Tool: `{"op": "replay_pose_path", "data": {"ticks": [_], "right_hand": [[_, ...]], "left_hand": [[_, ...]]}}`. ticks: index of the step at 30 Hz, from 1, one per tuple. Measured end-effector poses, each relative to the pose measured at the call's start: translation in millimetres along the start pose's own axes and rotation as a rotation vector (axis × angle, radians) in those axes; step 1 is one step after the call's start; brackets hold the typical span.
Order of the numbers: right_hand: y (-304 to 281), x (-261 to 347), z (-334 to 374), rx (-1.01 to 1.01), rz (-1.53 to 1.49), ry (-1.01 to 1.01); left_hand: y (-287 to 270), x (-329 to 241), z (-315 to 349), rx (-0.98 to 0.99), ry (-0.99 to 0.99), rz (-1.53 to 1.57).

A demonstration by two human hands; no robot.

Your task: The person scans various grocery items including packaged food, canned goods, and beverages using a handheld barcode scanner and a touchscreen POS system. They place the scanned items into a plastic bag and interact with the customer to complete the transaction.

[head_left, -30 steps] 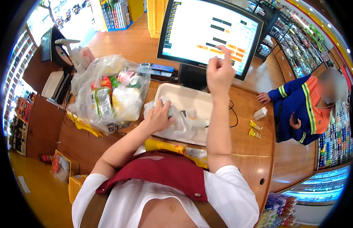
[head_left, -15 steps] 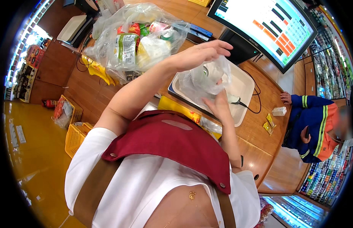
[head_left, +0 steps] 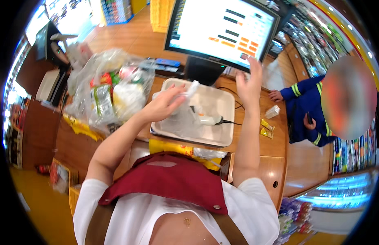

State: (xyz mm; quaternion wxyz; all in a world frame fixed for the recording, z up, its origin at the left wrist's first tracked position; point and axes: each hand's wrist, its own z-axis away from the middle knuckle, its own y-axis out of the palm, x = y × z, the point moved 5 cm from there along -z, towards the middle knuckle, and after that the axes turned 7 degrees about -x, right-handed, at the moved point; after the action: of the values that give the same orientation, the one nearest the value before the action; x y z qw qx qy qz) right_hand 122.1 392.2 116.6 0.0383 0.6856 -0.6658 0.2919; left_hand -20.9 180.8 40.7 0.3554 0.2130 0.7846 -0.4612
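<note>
My left hand (head_left: 167, 101) is over the left part of a cream tray (head_left: 227, 136), its fingertips at a clear plastic bag (head_left: 182, 122). A whitish strip of the bag's upper part sticks up past the fingers, which seem to pinch it. The lower part of the bag hangs or rests in the tray; what it contains is hard to make out. Beside it in the tray lies a white handheld scanner (head_left: 210, 120) with a black cable. My right hand (head_left: 250, 87) is raised with fingers stretched at the lower right edge of a monitor (head_left: 222, 32), and it holds nothing.
A large clear bag of packaged goods (head_left: 112, 94) stands on the counter at left. On the right are a small white box (head_left: 272, 112) and yellow packets (head_left: 266, 128). Across the counter stands a person in a blue sleeve (head_left: 301, 96). A yellow bag (head_left: 167, 146) hangs below the tray.
My right hand has left the plastic bag and gone up to the screen's edge. My left hand has come lower, with the bag over the tray. The view has shifted.
</note>
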Motion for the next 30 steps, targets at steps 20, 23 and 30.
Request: {"op": "replay_pose_path", "data": {"ticks": [20,23,30], "right_hand": [[-13.6,-42.4,-105.8,-0.33,0.251,0.039],[-23.7,-81.0,-60.3,-0.31,0.285,0.215],[-25.0,-87.3,25.5,-0.238,0.296,0.418]], "left_hand": [[10.2,-6.0,0.6,-0.021,-0.205,0.58],[12.3,-2.9,-1.7,-0.013,-0.2,0.575],[10.8,8.6,-6.7,-0.073,-0.209,0.611]]}}
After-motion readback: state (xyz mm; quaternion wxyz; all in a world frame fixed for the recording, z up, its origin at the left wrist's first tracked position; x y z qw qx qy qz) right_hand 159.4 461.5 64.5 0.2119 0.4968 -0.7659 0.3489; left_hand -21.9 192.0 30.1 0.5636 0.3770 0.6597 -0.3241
